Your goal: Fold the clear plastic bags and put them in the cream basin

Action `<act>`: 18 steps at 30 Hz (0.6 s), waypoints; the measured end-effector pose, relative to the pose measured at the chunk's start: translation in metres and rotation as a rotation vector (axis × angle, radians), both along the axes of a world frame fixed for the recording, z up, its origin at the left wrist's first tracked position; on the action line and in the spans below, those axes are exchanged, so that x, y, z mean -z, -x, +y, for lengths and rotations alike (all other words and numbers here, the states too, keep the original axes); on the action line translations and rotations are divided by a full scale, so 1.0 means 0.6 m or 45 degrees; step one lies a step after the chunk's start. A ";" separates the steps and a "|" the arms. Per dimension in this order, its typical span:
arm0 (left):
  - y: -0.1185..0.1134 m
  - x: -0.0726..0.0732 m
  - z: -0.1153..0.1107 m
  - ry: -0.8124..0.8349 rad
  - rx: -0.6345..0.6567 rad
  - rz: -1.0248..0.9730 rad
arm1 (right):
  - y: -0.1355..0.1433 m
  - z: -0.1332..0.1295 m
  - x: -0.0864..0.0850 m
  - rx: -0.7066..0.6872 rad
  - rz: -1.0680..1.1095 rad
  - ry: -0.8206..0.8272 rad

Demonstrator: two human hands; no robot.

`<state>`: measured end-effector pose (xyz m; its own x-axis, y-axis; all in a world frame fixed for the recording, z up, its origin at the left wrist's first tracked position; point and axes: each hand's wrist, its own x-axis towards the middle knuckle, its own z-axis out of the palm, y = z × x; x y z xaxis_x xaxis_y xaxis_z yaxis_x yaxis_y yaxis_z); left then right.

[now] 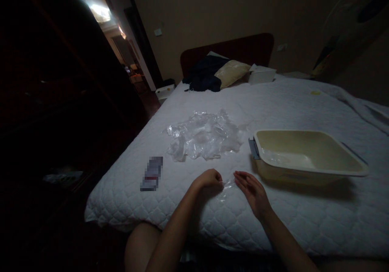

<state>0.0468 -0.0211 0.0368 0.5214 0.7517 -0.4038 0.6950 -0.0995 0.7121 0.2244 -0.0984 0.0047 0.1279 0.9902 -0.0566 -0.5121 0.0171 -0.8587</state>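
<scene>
Just inside the near edge of the bed [304, 223], the left hand [209, 178] pinches some clear film [228, 183]; whether the right hand [251, 189], beside it, grips too I cannot tell.

Left hand [211, 178] pinching clear film [228, 183]; right hand [251, 188] opposite, outstretched, near the film; both over a bed [231, 227]. Plastic heap [205, 138] beyond them; tub [304, 177] rightward.

Film pc. [228, 183], film heap [206, 136]: clear plastic, thin, v. glossy, crinkled. Tub [294, 142]: smooth plastic, sl. shiny inside. Bedspread [304, 219]: quilted cloth, matt. Headboard [231, 47]: wood-look from here.
</scene>
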 end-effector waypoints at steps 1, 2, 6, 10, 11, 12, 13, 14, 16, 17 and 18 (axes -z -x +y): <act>0.002 0.001 -0.002 0.004 -0.010 -0.014 | -0.001 -0.001 -0.002 0.035 -0.017 -0.010; 0.006 0.002 -0.004 0.020 -0.022 -0.035 | -0.003 -0.003 -0.005 0.080 -0.045 -0.017; 0.025 0.010 -0.012 0.191 -0.230 -0.306 | -0.010 -0.007 -0.022 0.254 -0.318 -0.046; 0.041 0.021 -0.023 0.280 -0.536 -0.658 | -0.001 0.004 -0.045 0.222 -0.677 -0.186; 0.044 0.024 -0.027 0.285 -0.582 -0.740 | 0.006 0.009 -0.049 0.183 -0.748 -0.225; 0.046 0.029 -0.031 0.282 -0.624 -0.825 | 0.013 0.015 -0.053 0.139 -0.806 -0.262; 0.049 0.034 -0.035 0.273 -0.663 -0.909 | 0.021 0.021 -0.056 0.094 -0.852 -0.298; 0.050 0.040 -0.039 0.256 -0.704 -0.990 | 0.029 0.027 -0.058 0.057 -0.889 -0.337; 0.053 0.051 -0.044 0.235 -0.786 -1.112 | 0.043 0.036 -0.061 0.031 -0.967 -0.430; 0.054 0.055 -0.045 0.230 -0.820 -1.151 | 0.049 0.039 -0.062 0.043 -1.009 -0.486; 0.054 0.058 -0.046 0.227 -0.839 -1.175 | 0.054 0.041 -0.064 0.067 -1.051 -0.548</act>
<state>0.0144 -0.0489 0.0022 0.2004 0.9590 -0.2002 -0.2200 0.2432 0.9447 0.1923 -0.0740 0.0430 0.0091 0.8965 0.4429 0.2682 0.4245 -0.8648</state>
